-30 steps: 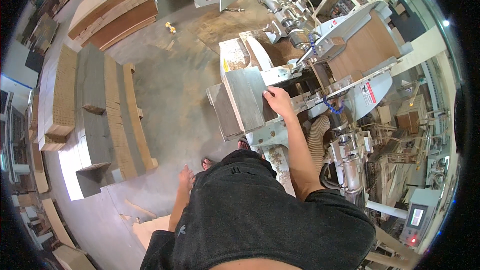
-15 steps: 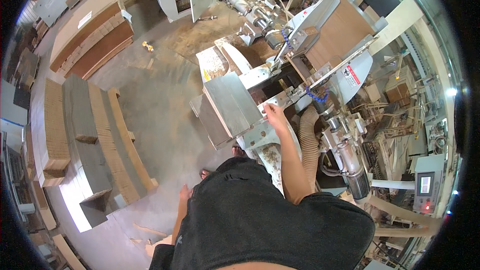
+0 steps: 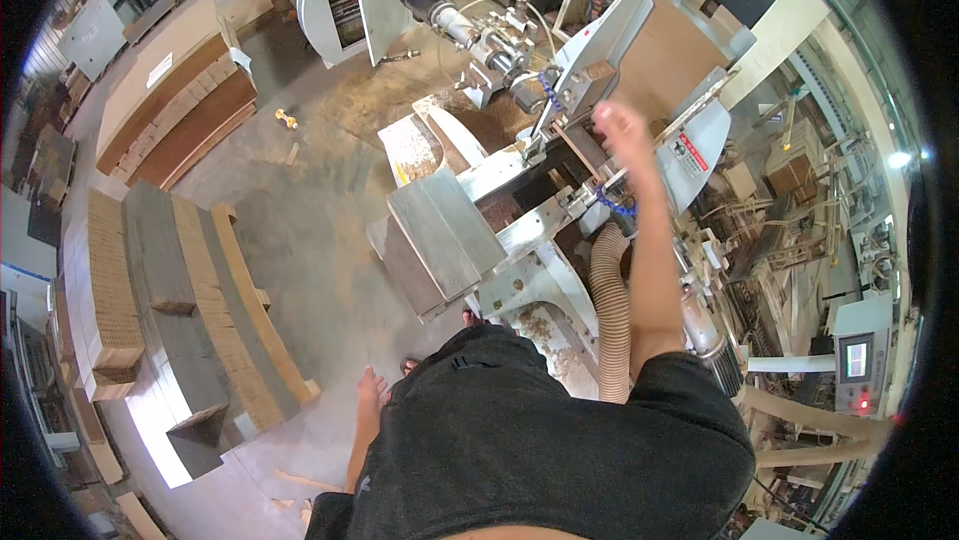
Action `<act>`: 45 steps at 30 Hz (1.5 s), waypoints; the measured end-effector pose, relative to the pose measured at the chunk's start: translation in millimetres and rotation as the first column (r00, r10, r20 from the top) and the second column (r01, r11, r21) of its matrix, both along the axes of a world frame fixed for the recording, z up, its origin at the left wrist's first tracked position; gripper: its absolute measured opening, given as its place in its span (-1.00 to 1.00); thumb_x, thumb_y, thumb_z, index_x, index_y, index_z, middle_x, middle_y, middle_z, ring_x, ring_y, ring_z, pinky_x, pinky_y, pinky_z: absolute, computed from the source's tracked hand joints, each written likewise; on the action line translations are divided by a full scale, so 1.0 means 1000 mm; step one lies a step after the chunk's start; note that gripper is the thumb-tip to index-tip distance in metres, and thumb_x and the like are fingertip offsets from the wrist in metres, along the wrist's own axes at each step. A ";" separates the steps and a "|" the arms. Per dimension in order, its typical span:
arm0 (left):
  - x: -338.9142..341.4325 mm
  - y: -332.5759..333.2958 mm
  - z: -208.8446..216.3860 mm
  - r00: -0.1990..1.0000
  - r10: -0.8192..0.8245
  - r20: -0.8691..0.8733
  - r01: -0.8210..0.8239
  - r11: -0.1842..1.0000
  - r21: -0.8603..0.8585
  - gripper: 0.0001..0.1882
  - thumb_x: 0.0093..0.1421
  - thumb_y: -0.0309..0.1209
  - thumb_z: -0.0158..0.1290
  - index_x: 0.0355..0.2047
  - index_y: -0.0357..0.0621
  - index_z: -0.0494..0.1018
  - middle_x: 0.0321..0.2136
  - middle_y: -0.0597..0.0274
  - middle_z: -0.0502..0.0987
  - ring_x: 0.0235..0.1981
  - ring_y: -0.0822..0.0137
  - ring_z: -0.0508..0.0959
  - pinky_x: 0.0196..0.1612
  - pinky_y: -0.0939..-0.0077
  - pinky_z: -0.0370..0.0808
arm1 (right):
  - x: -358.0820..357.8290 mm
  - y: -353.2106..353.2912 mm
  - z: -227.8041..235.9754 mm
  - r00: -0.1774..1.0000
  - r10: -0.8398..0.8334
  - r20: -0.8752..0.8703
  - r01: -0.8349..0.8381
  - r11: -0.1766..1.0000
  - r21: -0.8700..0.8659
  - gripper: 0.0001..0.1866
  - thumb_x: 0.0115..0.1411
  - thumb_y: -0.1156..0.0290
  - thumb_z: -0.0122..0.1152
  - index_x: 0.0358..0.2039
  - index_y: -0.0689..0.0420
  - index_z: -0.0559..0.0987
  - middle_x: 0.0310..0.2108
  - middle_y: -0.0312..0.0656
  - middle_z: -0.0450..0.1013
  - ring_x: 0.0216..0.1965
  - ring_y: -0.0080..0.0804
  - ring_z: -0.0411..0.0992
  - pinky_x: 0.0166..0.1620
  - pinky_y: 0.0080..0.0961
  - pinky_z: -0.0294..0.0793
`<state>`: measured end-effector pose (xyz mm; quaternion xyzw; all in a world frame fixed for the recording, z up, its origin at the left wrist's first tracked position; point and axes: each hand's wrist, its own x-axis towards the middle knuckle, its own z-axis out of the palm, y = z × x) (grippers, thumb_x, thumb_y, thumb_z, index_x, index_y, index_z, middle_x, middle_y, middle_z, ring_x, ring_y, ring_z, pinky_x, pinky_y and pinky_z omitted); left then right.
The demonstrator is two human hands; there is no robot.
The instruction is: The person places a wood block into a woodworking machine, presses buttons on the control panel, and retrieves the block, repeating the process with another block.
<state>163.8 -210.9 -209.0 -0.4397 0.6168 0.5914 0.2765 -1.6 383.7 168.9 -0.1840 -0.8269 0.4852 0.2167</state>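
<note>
My right hand is raised over the woodworking machine, close to the brown panel between its pale upright guards. Motion smears its fingers, so what they hold, if anything, cannot be made out. Down beside my left hip hangs my left hand, fingers a little apart and nothing in them. In front of me, a short stack of grey boards rests at the near end of the machine's white rails. A blue jointed coolant-style hose curls below my right wrist.
A ribbed dust hose runs down beside my right arm. One motor sits beyond the rails. A control box stands far right. Tall stacks of boards occupy the left floor, with another pile behind. A yellow-and-white object lies on the floor.
My right hand has left the edge beside the grey boards and moved up, away from me and to the right, over the machine. My left hand stays low, its fingers more spread.
</note>
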 end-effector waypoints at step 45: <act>0.084 0.109 0.047 0.972 0.232 -0.019 -0.232 0.972 0.032 -0.32 0.17 -0.01 -0.13 0.10 -0.34 0.15 0.01 -0.12 0.31 -0.06 0.08 0.38 -0.08 0.08 0.34 | -0.048 -0.014 -0.161 0.872 -0.215 0.439 -0.079 0.823 0.562 -0.54 0.00 0.29 0.14 -0.12 0.28 0.35 -0.13 0.07 0.38 -0.13 0.03 0.38 -0.07 -0.22 0.38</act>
